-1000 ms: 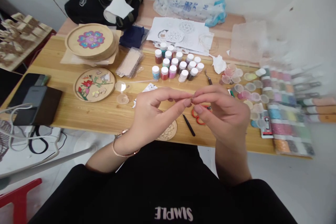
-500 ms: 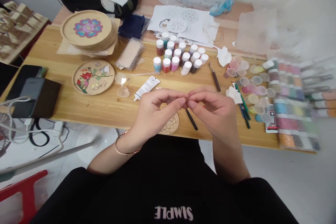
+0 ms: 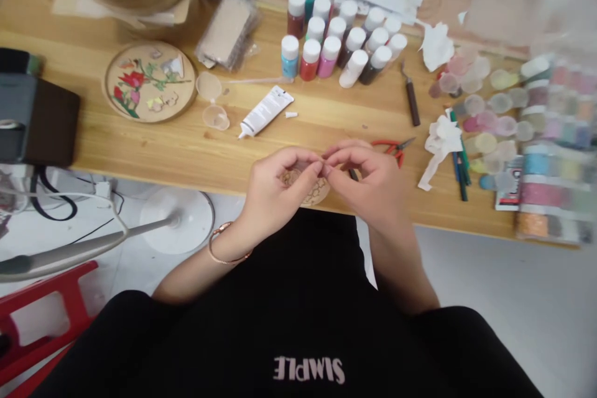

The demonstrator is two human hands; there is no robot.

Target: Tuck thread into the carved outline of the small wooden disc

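Note:
My left hand point(image 3: 284, 189) and my right hand point(image 3: 368, 183) meet above the table's front edge, thumbs and forefingers pinched together. Whatever lies between the fingertips is too small or too hidden to make out. Beneath them rests a round wooden piece with a line pattern point(image 3: 316, 194), partly covered by my left hand. Past my right hand, pliers with red handles point(image 3: 398, 147) lie on the table. A white tube point(image 3: 267, 112) lies beyond my left hand, with a small white cap point(image 3: 291, 115) beside it.
Several paint bottles point(image 3: 331, 53) stand at the back middle. A round wooden tray with painted flowers point(image 3: 148, 82) lies left, near small clear cups point(image 3: 215, 117). A hooked tool point(image 3: 412, 99), crumpled tissue point(image 3: 443, 137), pencils point(image 3: 461, 168) and boxes of coloured material point(image 3: 543, 193) are at right.
The view has tipped downward and closer, so the table things appear larger and higher. Both hands stay pinched together, now a little lower. The red-handled pliers have come into fuller view.

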